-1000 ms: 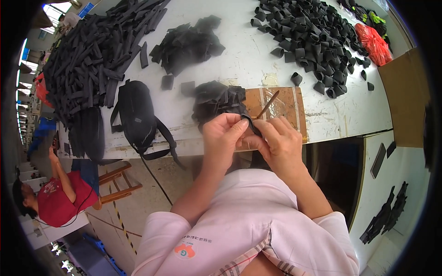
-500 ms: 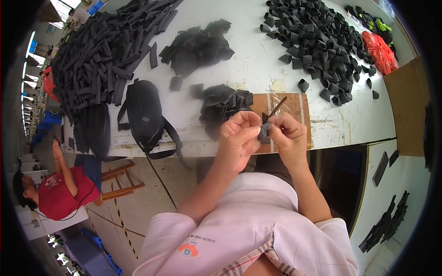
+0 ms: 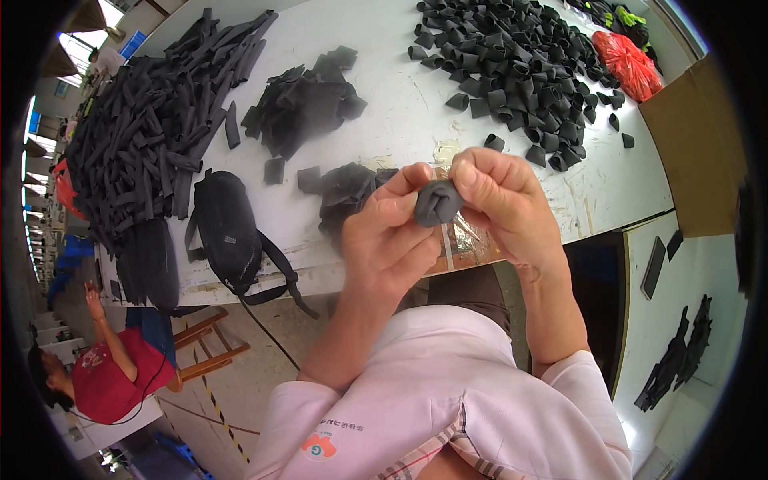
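Between my two hands is a small dark grey fabric tube (image 3: 438, 203), bunched and folded in on itself at the side facing me. My left hand (image 3: 390, 228) pinches its left edge with thumb and fingers. On the other side my right hand (image 3: 502, 196) grips the upper right edge, the thumb pressed against the cloth. Both hands are raised above a brown board (image 3: 480, 250) at the table's near edge. Just left of them lies a heap of flat dark fabric pieces (image 3: 346, 192), partly covered by my left hand. No pointed tool shows now.
Short dark tubes (image 3: 520, 72) are heaped at the far right, near a red plastic bag (image 3: 626, 64). Long dark strips (image 3: 144, 120) pile up at the left. A black pouch with a strap (image 3: 226, 232) lies nearer. A seated person in red (image 3: 120, 368) is at the left.
Both hands have come up closer with the fabric tube, which now shows its rounded, folded side. The thin dark pointed tool that stuck up by my right fingers is out of sight. The view has shifted.
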Motion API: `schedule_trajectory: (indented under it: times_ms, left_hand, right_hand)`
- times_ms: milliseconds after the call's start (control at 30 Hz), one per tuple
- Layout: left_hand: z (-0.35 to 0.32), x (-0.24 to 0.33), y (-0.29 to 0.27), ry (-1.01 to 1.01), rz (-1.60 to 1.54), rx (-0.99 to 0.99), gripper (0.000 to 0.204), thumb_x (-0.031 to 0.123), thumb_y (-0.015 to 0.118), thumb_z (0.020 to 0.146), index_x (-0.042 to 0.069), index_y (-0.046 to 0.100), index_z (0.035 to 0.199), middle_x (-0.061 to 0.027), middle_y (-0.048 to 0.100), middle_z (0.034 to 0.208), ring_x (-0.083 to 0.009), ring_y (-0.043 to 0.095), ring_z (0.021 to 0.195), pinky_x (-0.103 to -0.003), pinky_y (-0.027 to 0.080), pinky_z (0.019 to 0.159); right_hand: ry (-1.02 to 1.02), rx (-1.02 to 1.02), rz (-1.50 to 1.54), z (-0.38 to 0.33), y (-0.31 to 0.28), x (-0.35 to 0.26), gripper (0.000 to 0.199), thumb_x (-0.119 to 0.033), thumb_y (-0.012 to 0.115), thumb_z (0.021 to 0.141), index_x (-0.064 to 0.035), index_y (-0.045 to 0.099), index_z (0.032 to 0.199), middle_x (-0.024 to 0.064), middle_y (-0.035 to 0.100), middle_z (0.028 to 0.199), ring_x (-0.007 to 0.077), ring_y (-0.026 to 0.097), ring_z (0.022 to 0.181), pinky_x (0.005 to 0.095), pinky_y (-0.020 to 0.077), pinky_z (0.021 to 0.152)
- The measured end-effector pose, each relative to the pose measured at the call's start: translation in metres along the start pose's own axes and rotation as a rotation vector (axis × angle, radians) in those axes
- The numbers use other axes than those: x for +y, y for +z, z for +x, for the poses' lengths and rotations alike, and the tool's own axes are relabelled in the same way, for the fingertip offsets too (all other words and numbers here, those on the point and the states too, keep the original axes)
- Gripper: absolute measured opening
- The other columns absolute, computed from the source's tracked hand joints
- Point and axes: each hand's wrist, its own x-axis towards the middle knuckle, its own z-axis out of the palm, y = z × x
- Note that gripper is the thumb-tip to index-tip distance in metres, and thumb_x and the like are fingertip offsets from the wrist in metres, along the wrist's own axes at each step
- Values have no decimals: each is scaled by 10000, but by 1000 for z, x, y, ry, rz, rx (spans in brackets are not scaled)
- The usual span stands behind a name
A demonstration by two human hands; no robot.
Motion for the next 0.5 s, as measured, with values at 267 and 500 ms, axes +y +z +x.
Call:
schedule_trajectory:
  times_ms: [267,500]
  left_hand:
    - [3,-13,-19,404,987,398,239,51,539,815,2,493,1045,-65,588,805,-78,497,548,-155,369,477]
    - [15,-7,-21,735,1583,30,166,27,540,811,-1,566,972,-87,586,889,-133,540,817,-239,414,743]
  right_hand:
    - [11,17,-118,6,-24,41,301,-304,534,861,-16,555,775,-27,465,610,49,422,577,187,352,507]
    - [-591,358,-562,-8,-6,34,240,-220,633,773,-3,580,861,39,518,727,100,473,573,229,403,497]
